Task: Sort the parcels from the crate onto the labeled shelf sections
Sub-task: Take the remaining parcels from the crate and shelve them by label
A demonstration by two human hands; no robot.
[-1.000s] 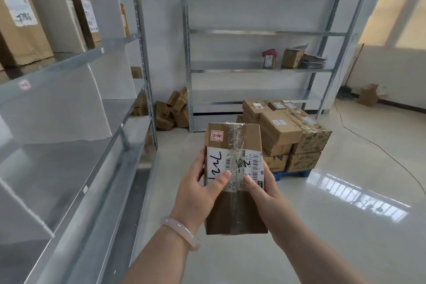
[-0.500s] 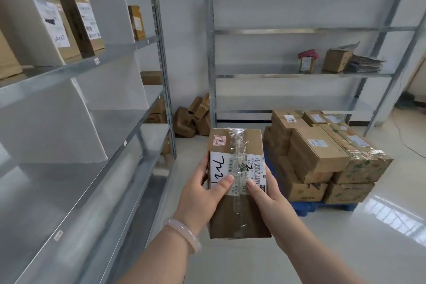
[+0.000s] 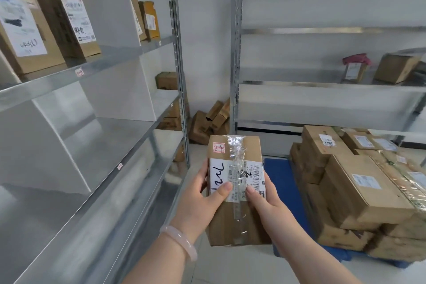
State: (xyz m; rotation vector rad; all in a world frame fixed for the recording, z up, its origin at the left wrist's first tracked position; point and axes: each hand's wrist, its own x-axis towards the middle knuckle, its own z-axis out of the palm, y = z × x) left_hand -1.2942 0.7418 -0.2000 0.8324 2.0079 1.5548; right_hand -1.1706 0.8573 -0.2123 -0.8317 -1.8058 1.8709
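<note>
A brown cardboard parcel (image 3: 235,221) with a white shipping label, clear tape and a small red-bordered sticker is held in front of me at chest height. My left hand (image 3: 202,200) grips its left side, thumb on the label. My right hand (image 3: 265,200) grips its right side, thumb on the label too. A metal shelf unit (image 3: 129,136) with white dividers and small red edge labels runs along my left. Parcels (image 3: 69,23) stand on its upper level. A stack of parcels (image 3: 359,187) sits on a blue pallet (image 3: 283,182) to my right.
A second metal rack (image 3: 322,85) stands against the far wall with a few small boxes (image 3: 396,67) on a middle level. Loose cartons (image 3: 212,122) lie on the floor in the corner between the racks. Pale floor lies between the left shelf and the pallet.
The view has moved forward and turned left toward the shelf unit; the racks and the pallet stack appear closer. Both hands keep the same grip on the parcel.
</note>
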